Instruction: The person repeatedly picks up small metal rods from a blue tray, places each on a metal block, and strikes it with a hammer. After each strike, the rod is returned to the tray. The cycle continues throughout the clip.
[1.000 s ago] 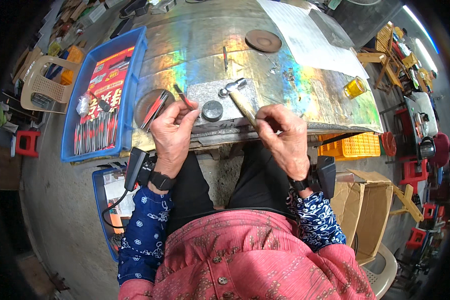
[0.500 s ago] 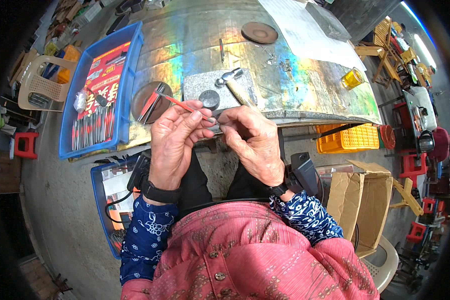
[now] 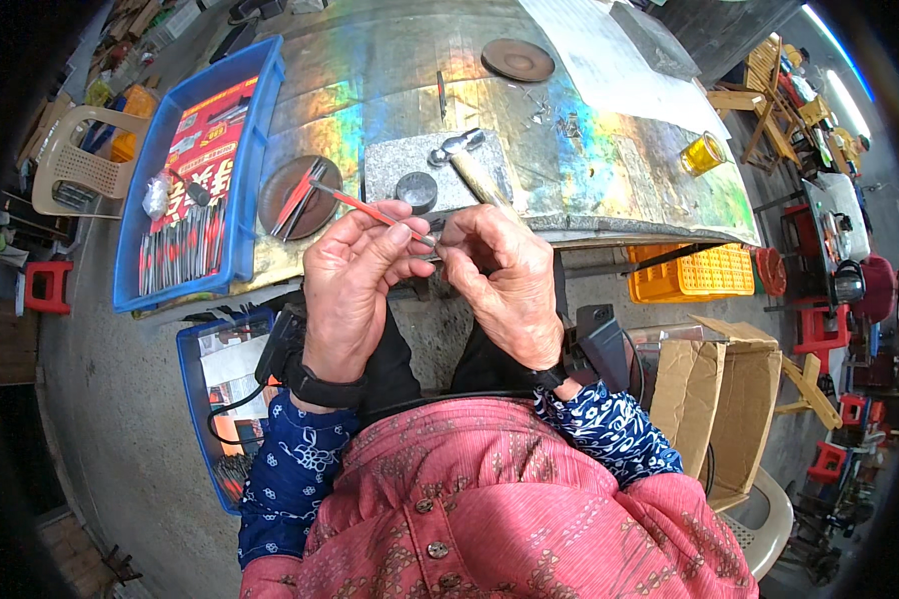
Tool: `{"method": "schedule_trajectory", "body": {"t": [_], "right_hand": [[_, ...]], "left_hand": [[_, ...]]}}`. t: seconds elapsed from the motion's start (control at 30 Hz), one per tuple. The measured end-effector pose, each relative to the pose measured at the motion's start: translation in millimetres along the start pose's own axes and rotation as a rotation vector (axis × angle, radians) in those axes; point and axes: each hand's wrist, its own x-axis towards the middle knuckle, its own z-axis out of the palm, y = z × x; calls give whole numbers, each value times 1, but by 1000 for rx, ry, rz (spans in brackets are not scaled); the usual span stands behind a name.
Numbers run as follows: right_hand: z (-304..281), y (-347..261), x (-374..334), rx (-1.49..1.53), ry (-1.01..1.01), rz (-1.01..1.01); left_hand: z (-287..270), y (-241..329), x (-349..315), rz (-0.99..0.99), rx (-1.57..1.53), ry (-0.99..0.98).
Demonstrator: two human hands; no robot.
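My left hand [image 3: 355,270] pinches a slender red and silver metal tool [image 3: 365,208] between thumb and fingers, slanting down toward the right. Close to its lower end, my right hand [image 3: 504,285] has thumb and fingertips drawn together; whatever lies between them is hidden. Just beyond both hands, a black round block [image 3: 417,188] and a hammer [image 3: 477,180] with a pale wooden handle rest on a speckled grey stone slab [image 3: 390,152]. On the left, a brown round dish [image 3: 324,217] bears several similar red and silver tools [image 3: 297,202].
A blue tray [image 3: 249,180] with rows of slender tools and red printed card stands at the table's left. Farther off lie another brown dish [image 3: 517,60] and white sheets [image 3: 609,75]; a yellow glass [image 3: 702,155] is at right. An open cardboard box [image 3: 684,404] stands by my right side.
My hands keep almost the same pose, with the red tool still in my left. The right fingers have shifted slightly, and the whole view has moved a little.
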Motion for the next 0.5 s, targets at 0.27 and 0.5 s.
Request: {"method": "schedule_trajectory", "body": {"t": [0.27, 0.5], "right_hand": [[0, 3, -3, -214, 49, -121], [4, 6, -3, -258, 1, -170]], "left_hand": [[-5, -4, -2, -25, -64, 7], [-4, -4, -1, -28, -54, 24]]}}
